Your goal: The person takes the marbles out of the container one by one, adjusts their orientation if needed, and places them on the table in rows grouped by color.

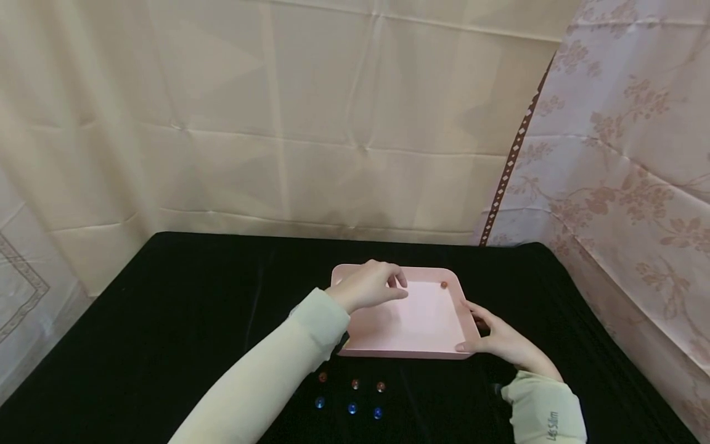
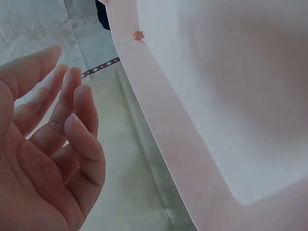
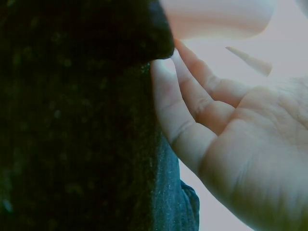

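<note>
A shallow pink tray [image 1: 421,320] lies on the black cloth. My left hand [image 1: 373,285] hovers over its left half, fingers loosely curled with nothing between them; the left wrist view shows the bare palm and fingers [image 2: 86,115]. With my right hand [image 1: 507,339] I grip the tray's right side, thumb at the near corner and fingers along the outer wall. Inside the tray, by the far right corner, sits one orange marble [image 1: 444,285]. In front of the tray are a row of three reddish-orange marbles [image 1: 355,384] and a row of three blue marbles [image 1: 352,408].
Black cloth [image 1: 222,308] covers the table. Behind it hangs a cream curtain [image 1: 310,123], and a floral pink curtain [image 1: 627,154] hangs along the right side. My left sleeve [image 1: 266,376] passes close beside the marble rows.
</note>
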Action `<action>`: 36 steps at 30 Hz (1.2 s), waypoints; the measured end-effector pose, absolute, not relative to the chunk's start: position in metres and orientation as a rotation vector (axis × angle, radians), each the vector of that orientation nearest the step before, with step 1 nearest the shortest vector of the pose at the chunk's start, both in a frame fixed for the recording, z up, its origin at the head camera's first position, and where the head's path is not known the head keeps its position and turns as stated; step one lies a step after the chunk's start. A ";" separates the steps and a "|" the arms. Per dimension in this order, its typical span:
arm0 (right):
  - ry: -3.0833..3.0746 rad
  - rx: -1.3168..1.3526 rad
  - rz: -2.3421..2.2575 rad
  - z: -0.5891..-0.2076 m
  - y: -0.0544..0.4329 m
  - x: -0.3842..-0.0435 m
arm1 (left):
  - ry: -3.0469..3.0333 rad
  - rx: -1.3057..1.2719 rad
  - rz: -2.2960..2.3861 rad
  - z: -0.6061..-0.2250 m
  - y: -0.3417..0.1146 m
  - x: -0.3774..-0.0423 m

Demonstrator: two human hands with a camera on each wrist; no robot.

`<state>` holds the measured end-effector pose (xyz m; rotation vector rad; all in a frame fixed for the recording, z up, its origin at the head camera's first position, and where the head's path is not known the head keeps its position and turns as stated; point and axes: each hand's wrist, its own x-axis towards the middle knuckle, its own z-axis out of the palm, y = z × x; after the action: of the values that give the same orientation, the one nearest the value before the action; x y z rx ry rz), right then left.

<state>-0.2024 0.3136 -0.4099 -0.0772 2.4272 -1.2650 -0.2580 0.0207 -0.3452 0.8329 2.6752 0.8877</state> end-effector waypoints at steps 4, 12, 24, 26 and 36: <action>2.435 -0.083 -1.260 -0.410 0.313 -0.203 | 2.695 0.806 0.882 -0.347 0.022 -0.261; 2.453 -0.108 -1.266 -0.411 0.313 -0.201 | 2.717 0.774 0.816 -0.353 0.031 -0.270; 2.461 -0.107 -1.268 -0.412 0.315 -0.200 | 2.706 0.763 0.732 -0.374 0.051 -0.289; 2.463 -0.108 -1.265 -0.412 0.316 -0.201 | 2.703 0.767 0.747 -0.377 0.055 -0.291; 2.463 -0.116 -1.263 -0.411 0.316 -0.202 | 2.719 0.699 0.801 -0.385 0.072 -0.299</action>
<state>-0.2021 0.3160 -0.4113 -0.1157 2.4627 -1.2633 -0.2993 0.0722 -0.3854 0.6992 2.7190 0.8011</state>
